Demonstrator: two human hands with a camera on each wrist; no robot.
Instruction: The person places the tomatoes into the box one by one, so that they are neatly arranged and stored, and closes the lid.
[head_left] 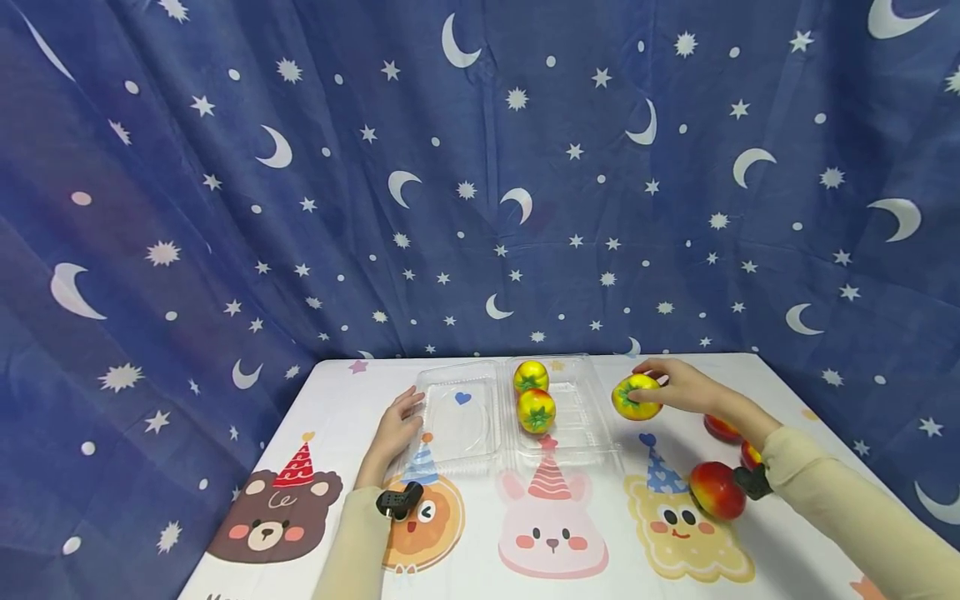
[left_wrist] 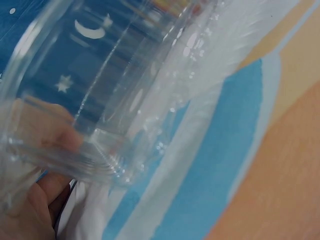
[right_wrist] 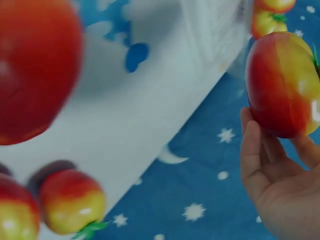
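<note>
My right hand (head_left: 678, 387) holds a yellow-and-red fruit with a green leafy crown (head_left: 636, 397) above the table, right of a clear plastic clamshell box (head_left: 577, 417). The right wrist view shows fingertips and thumb around the lower side of that fruit (right_wrist: 280, 85). Two similar fruits, one at the back (head_left: 531, 377) and one in front (head_left: 536, 412), sit in the box's right half, along its left side. At the outer edge of the open left half (head_left: 450, 450) is my left hand (head_left: 397, 429). Through the clear plastic, its fingers (left_wrist: 45, 122) show gripping that edge.
More red-and-yellow fruits lie on the right side of the table, among them a large one (head_left: 717, 490) beside the right wrist and another (head_left: 722, 428) behind the forearm. The white tablecloth (head_left: 480, 517) has cartoon prints. A blue star-and-moon curtain (head_left: 480, 208) hangs behind.
</note>
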